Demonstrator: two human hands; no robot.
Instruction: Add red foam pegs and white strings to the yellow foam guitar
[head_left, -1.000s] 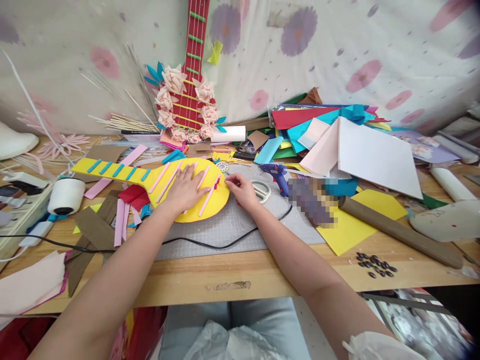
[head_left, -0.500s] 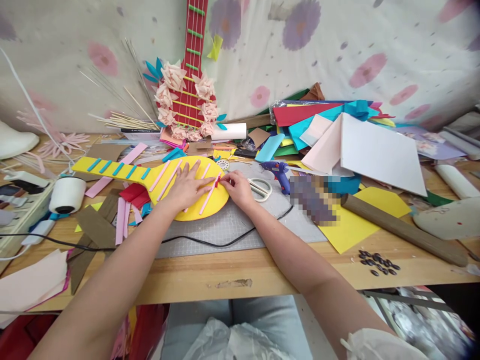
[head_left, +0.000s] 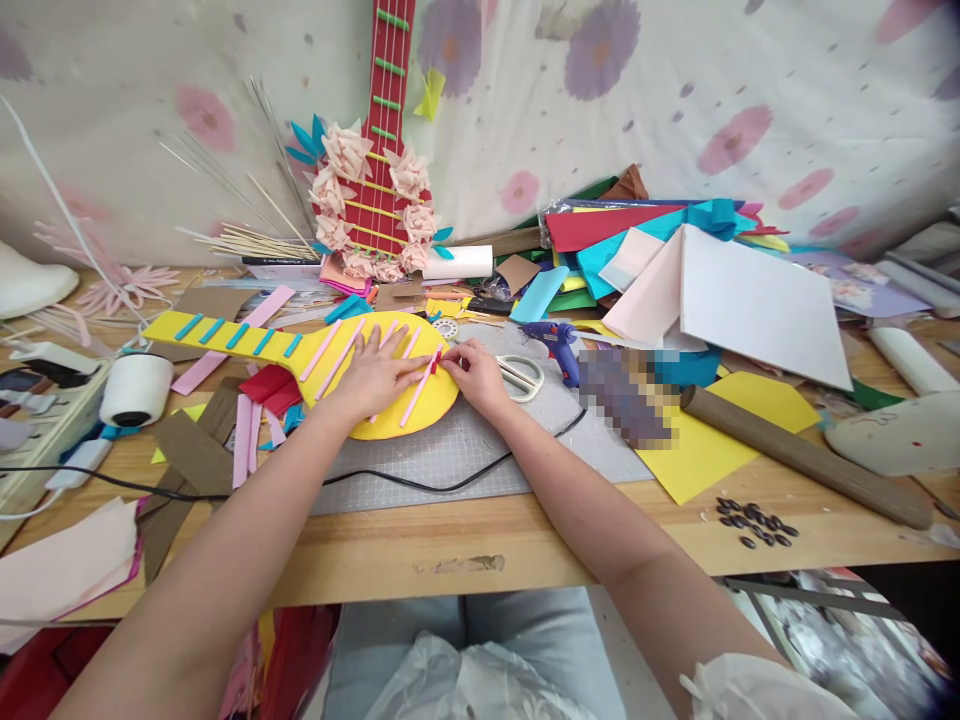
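Observation:
A yellow foam guitar (head_left: 300, 352) with pink strips and blue frets lies flat on a grey cutting mat (head_left: 465, 450). My left hand (head_left: 379, 372) rests flat on its round body, fingers spread over the pink strips. My right hand (head_left: 476, 372) is at the body's right edge, fingertips pinched on a small red foam piece (head_left: 436, 358) that touches the yellow foam.
Scissors (head_left: 525, 372) and a blue glue gun (head_left: 555, 345) lie just right of my hands, its black cord crossing the mat. A red flowered guitar (head_left: 379, 170) leans on the wall. Coloured foam sheets (head_left: 675, 280) pile at the right, a brown roll (head_left: 802, 457) and dark seeds (head_left: 754, 525) nearby.
My right hand has moved left from beside the scissors to the guitar body's edge, bringing the red piece onto the yellow foam. The left hand stays pressed flat.

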